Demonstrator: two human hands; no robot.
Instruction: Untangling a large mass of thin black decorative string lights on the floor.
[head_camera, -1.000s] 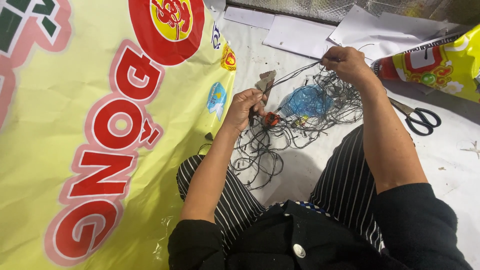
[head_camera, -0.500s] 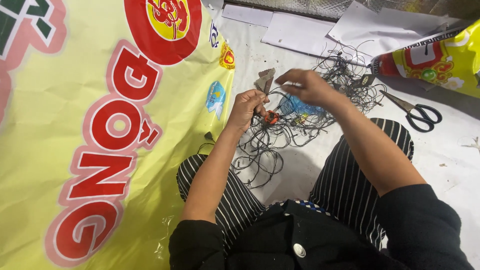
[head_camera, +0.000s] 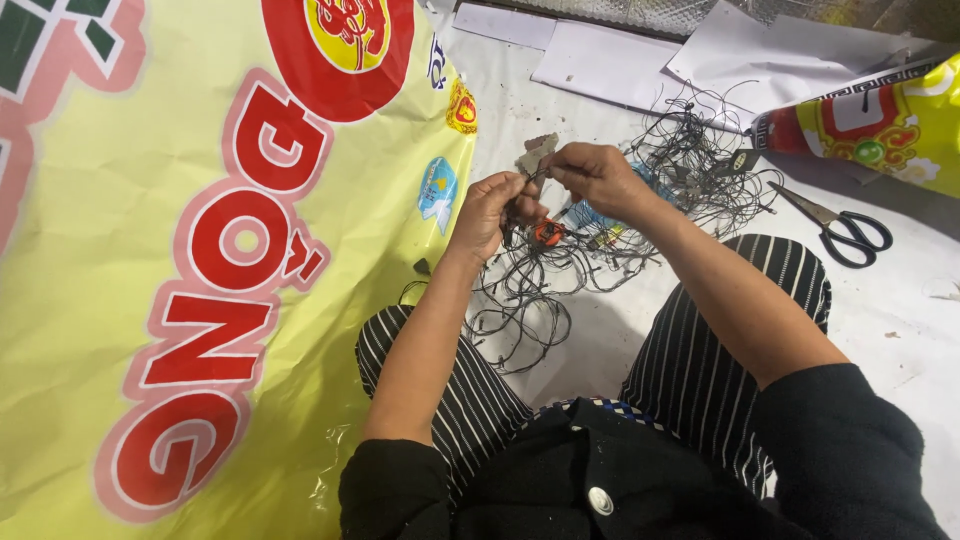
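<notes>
My left hand (head_camera: 492, 212) grips a pair of pliers (head_camera: 537, 156) whose grey jaws stick up and whose orange handle end (head_camera: 548, 233) shows below the fist. My right hand (head_camera: 598, 177) has come in beside it and pinches thin dark wire at the plier jaws. Both hands hover over a tangled heap of thin black wire (head_camera: 640, 215) spread on the white floor sheet between my striped trouser legs. A bluish wrapper lies under the tangle, mostly hidden.
A big yellow plastic banner (head_camera: 180, 260) with red lettering covers the left. Black-handled scissors (head_camera: 845, 230) lie at right, below a yellow and red printed bag (head_camera: 880, 125). White paper sheets (head_camera: 640, 65) lie at the back.
My right hand has swung left from the far side of the wire heap to meet my left hand at the plier jaws. The left hand stayed nearly still.
</notes>
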